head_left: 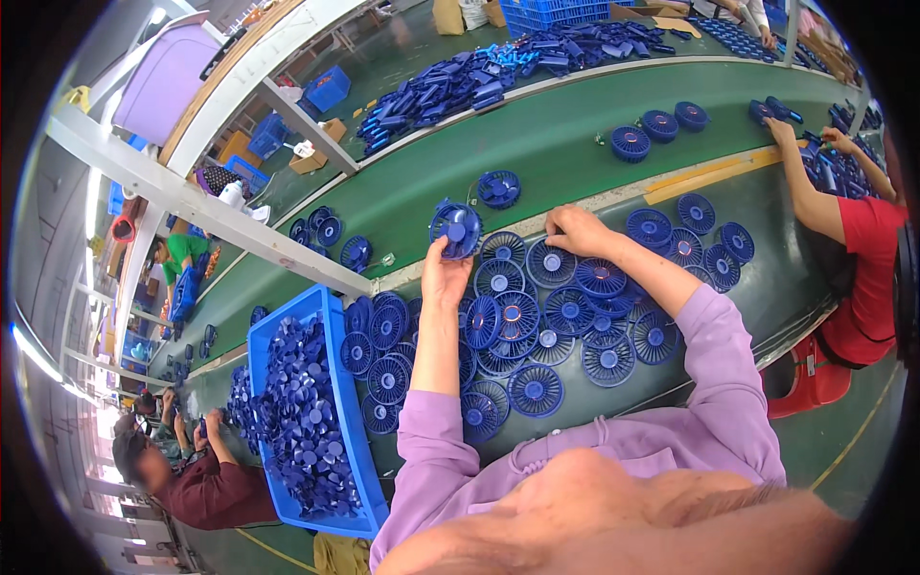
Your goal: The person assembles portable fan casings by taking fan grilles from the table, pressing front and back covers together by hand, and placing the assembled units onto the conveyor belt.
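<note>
Raised over the near edge of the belt, my left hand grips a dark blue fan housing with its blades showing. My right hand has its fingers curled together at the upper rim of a round spoked fan grille, and they seem to pinch it; its fingertips are partly hidden. Around and below both hands, many more blue fan grilles lie loose and overlapping on the dark green table. Just beyond my left hand, another fan housing rests on the green belt.
A blue bin full of small round blue caps stands left of the grilles. The green conveyor belt runs across, carrying several fan parts. Blue handles are heaped beyond it. A co-worker in red works at right.
</note>
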{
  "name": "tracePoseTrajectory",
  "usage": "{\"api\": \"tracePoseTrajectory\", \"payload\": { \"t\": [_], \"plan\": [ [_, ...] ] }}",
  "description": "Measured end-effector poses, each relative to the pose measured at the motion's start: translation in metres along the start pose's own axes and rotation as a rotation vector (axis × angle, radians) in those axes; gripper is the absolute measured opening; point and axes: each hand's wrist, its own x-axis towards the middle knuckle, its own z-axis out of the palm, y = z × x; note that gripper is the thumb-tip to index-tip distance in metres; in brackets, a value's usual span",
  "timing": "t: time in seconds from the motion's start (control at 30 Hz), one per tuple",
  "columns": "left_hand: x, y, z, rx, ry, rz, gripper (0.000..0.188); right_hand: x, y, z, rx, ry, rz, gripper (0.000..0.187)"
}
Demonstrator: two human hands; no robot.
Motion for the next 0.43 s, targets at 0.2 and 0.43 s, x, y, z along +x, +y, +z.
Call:
{"api": "tracePoseTrajectory", "payload": {
  "t": [0.2, 0.43],
  "plan": [
    [-0.034, -0.014, 0.030, -0.157, -0.117, 0.024, 0.035, 0.002, -0.026, -0.023, 0.292, 0.225, 0.161, 0.017],
    [-0.038, -0.046, 0.045, -0.187, -0.240, -0.020, 0.046, 0.005, -0.069, -0.033, 0.275, 0.523, -0.179, 0.033]
  ]
}}
